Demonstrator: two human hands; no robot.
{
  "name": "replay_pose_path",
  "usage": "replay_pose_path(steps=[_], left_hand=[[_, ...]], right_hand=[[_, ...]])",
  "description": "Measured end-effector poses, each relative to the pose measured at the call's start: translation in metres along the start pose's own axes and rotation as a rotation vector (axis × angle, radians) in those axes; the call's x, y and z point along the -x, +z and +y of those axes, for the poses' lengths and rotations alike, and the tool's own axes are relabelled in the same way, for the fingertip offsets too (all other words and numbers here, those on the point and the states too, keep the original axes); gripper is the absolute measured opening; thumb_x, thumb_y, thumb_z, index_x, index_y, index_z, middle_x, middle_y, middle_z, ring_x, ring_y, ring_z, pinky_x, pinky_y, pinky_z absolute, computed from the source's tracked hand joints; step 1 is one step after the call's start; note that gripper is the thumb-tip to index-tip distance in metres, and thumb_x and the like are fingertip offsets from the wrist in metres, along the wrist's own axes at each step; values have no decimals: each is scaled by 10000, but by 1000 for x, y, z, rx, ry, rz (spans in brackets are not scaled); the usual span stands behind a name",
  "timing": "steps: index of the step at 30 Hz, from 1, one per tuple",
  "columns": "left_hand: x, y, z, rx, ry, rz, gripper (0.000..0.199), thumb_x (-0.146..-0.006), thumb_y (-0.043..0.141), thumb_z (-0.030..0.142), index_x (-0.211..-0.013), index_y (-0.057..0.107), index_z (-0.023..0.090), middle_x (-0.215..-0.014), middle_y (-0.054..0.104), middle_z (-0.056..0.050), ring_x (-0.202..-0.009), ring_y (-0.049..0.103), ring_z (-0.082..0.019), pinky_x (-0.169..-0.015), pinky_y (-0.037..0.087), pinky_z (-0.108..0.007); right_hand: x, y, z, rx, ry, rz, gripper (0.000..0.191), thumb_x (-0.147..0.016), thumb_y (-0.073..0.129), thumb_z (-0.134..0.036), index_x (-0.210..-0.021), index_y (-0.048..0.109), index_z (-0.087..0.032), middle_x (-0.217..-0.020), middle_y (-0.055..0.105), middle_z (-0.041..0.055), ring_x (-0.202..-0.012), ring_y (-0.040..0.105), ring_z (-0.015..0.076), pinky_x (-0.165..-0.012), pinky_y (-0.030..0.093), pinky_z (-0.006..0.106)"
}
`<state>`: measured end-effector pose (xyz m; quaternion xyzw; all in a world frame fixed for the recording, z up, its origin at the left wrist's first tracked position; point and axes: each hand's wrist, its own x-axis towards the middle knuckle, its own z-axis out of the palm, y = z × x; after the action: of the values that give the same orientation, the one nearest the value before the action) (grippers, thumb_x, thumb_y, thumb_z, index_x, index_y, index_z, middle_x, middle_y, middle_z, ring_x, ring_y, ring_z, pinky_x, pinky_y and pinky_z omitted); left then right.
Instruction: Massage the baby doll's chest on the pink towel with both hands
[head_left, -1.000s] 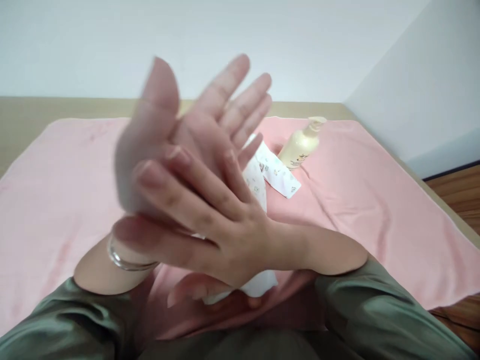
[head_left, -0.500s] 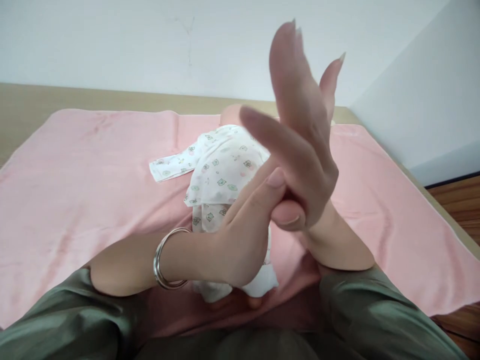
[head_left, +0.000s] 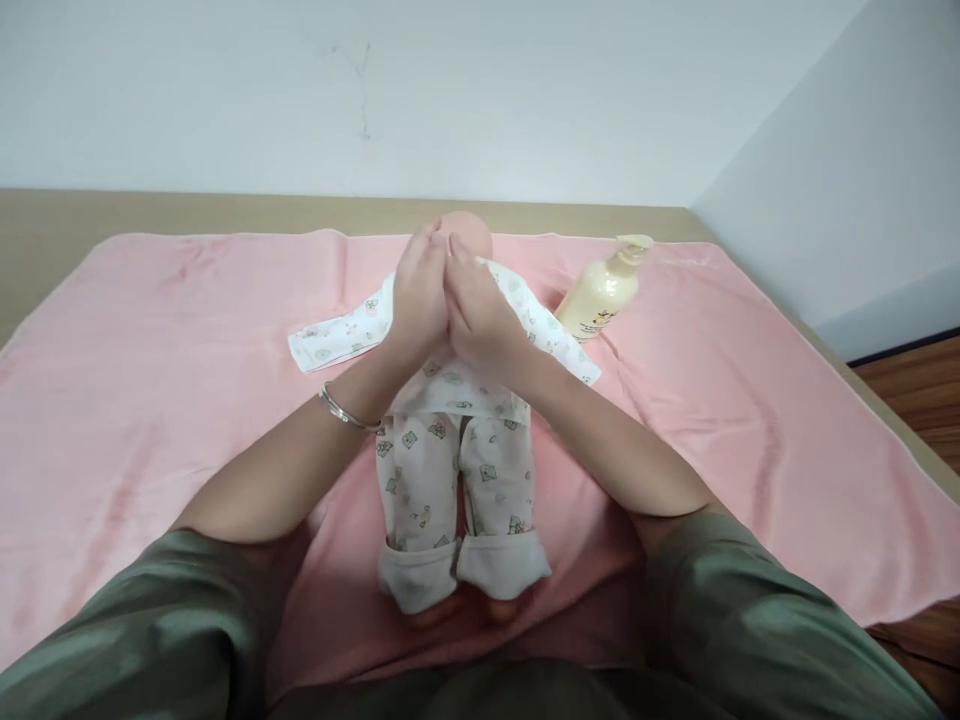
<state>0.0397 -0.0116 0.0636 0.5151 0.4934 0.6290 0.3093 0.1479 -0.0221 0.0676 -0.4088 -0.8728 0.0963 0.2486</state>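
A doll in a white printed top and trousers [head_left: 424, 480] lies on its back on a pink blanket [head_left: 187, 400], feet towards me. Above its upper body, my left hand [head_left: 420, 295] and my right hand [head_left: 484, 315] are held side by side. Their fingers are stretched out and point away from me, with the fingertips close together near the doll's round head [head_left: 469, 228]. No object shows in either hand. The hands cover the doll's neck and much of its chest, and the palms are hidden.
A cream pump bottle [head_left: 598, 298] leans to the right beside the doll's right-side sleeve. Behind the blanket run a wooden table edge [head_left: 225, 212] and a white wall. A second wall and brown wood lie at the far right.
My hands were raised and gripping each other, my left fingers around part of my right hand. They have separated from that clasp and moved down and forward over the doll. The bottle now shows.
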Motion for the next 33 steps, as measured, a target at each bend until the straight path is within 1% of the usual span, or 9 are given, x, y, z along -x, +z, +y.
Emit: replay_pose_path(steps=[5, 10, 14, 16, 19, 23, 27, 31, 33], left_hand=[[-26, -11, -45, -199, -9, 27, 291, -1007, 474, 364, -942, 707, 204, -1158, 763, -94, -1188, 678, -233, -1113, 485, -391], [-20, -11, -50, -219, 23, 24, 235, -988, 481, 275, -909, 698, 236, -1102, 772, -64, -1115, 665, -235, -1065, 498, -360], [-17, -11, -50, -224, 17, 95, 216, -961, 486, 251, -915, 697, 240, -1105, 763, -68, -1108, 661, -242, -1062, 495, -387], [-17, -12, -53, -207, 12, 124, 223, -980, 480, 286, -900, 684, 247, -1085, 757, -61, -1109, 658, -235, -1061, 492, -390], [-17, -13, -56, -150, -13, 134, 244, -1017, 459, 306, -885, 656, 246, -1046, 742, -35, -1091, 649, -183, -1042, 497, -371], [-16, -14, -56, -111, -17, 136, 248, -1037, 450, 279, -893, 645, 229, -990, 717, -3, -1041, 627, -131, -1007, 504, -362], [-11, -13, -51, -140, 7, 145, 240, -1019, 465, 267, -910, 676, 229, -1051, 748, -34, -1078, 652, -186, -1008, 502, -354], [-11, -12, -51, -130, 10, 181, 254, -983, 465, 189, -880, 696, 216, -1044, 756, -55, -1059, 671, -197, -999, 508, -335], [-13, -12, -54, -112, -9, 192, 244, -963, 479, 170, -855, 693, 217, -1012, 758, -45, -1033, 674, -191, -983, 517, -322]], right_hand=[[-11, 14, 24, 80, -45, -140, 588, -977, 407, -209, -1549, 480, -97, -1697, 383, 142, -1627, 248, 326, -1343, 126, 622], [-26, 4, 58, 22, 28, -169, 599, -1027, 392, -342, -1596, 420, -157, -1735, 299, 111, -1639, 213, 322, -1320, 151, 659], [-12, 13, 37, 158, 275, -38, 657, -1041, 371, -322, -1601, 340, 20, -1689, 328, 271, -1596, 293, 407, -1295, 218, 662], [2, 20, 13, 237, 239, -7, 659, -1038, 383, -295, -1583, 343, 75, -1671, 321, 322, -1585, 297, 443, -1299, 230, 632], [11, 23, -5, 228, 50, -57, 606, -1022, 385, -240, -1580, 409, -4, -1702, 330, 228, -1614, 248, 405, -1335, 172, 604], [-10, 10, 31, 95, -154, -237, 535, -1025, 395, -259, -1547, 508, -232, -1705, 388, 37, -1628, 252, 302, -1345, 129, 617], [-27, 0, 61, 65, 90, -186, 634, -1055, 398, -398, -1630, 349, -135, -1750, 254, 121, -1642, 192, 331, -1325, 147, 636], [-5, 9, 23, 227, 346, -63, 654, -1067, 346, -317, -1584, 321, 82, -1660, 360, 307, -1573, 330, 413, -1294, 254, 592], [9, 16, -1, 286, 252, -48, 632, -1053, 369, -286, -1589, 344, 48, -1680, 333, 290, -1579, 301, 442, -1296, 233, 611]])
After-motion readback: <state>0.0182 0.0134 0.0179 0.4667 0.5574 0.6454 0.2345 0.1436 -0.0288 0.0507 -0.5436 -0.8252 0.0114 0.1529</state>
